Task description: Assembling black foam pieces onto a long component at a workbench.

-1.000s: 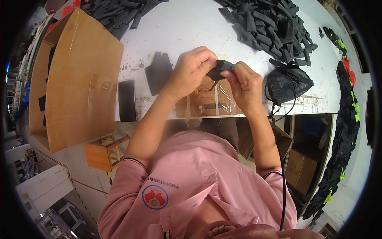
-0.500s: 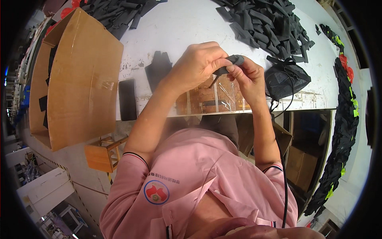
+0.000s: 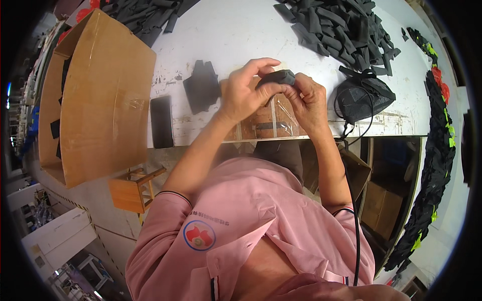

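Above the table's near edge, both hands meet at a small dark grey fabric piece (image 3: pixel 277 78), which looks rolled or folded. My left hand (image 3: pixel 243 94) grips its left end with the thumb below, the index finger stretched above it. Thumb and fingers of my right hand (image 3: pixel 308 102) pinch its right end. Something thin and dark hangs under the piece, partly hidden by the fingers. To the left of my left hand, a flat dark grey fabric piece (image 3: pixel 202 88) lies on the white table (image 3: pixel 221 35).
A big pile of dark grey fabric tubes (image 3: pixel 341 32) lies at the far right, another heap (image 3: pixel 145 17) far left. A black mesh pouch (image 3: pixel 364 98) with a cord sits right of my hands. At left are a black flat rectangular object (image 3: pixel 161 123) and a tall open carton (image 3: pixel 108 100).
My left hand has turned and its index finger has lifted off, showing more of the fabric piece. My right hand has shifted slightly left and down, still pinching it.
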`<state>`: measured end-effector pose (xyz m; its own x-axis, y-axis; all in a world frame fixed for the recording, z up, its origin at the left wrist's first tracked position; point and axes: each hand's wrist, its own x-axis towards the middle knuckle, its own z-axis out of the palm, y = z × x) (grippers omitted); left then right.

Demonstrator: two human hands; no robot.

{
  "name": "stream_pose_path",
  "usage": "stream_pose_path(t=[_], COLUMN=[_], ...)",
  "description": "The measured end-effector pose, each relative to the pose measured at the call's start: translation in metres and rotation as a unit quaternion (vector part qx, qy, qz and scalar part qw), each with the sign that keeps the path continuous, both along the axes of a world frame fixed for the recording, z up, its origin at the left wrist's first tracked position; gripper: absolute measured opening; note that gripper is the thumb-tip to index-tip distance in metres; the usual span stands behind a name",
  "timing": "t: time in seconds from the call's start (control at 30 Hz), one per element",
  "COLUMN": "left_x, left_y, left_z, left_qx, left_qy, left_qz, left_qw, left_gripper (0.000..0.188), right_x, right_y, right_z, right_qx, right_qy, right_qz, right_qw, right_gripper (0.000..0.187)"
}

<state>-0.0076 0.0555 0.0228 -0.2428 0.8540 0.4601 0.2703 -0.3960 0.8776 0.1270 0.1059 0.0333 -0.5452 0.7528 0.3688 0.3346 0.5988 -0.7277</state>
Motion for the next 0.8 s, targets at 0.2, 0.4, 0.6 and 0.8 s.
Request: stream_pose_path(t=[0.2, 0.4, 0.6, 0.8], left_x=[-0.01, -0.021, -0.012, -0.011], left_y=[0.005, 0.006, 0.003, -0.004], left_z=[0.021, -0.003, -0.006, -0.002], left_qx=[0.052, -0.007, -0.006, 0.013], left_qy=[0.096, 0.066, 0.048, 0.098], left_qz=[-0.013, -0.081, -0.055, -0.025], left_qw=[0.994, 0.994, 0.997, 0.995], left_gripper=[0.013, 0.008, 0.009, 0.008], right_x=[-0.003, -0.008, -0.008, -0.004], right_y=[0.001, -0.01, -0.01, -0.01], right_z=[0.002, -0.008, -0.015, -0.018], right_qx=[-0.055, 0.07, 0.088, 0.11], right_qy=[0.098, 0.044, 0.053, 0.061], right_qz=[-0.017, -0.02, -0.029, -0.009], right_qw=[0.993, 0.996, 0.994, 0.992], right_gripper=[0.026, 0.022, 0.02, 0.02])
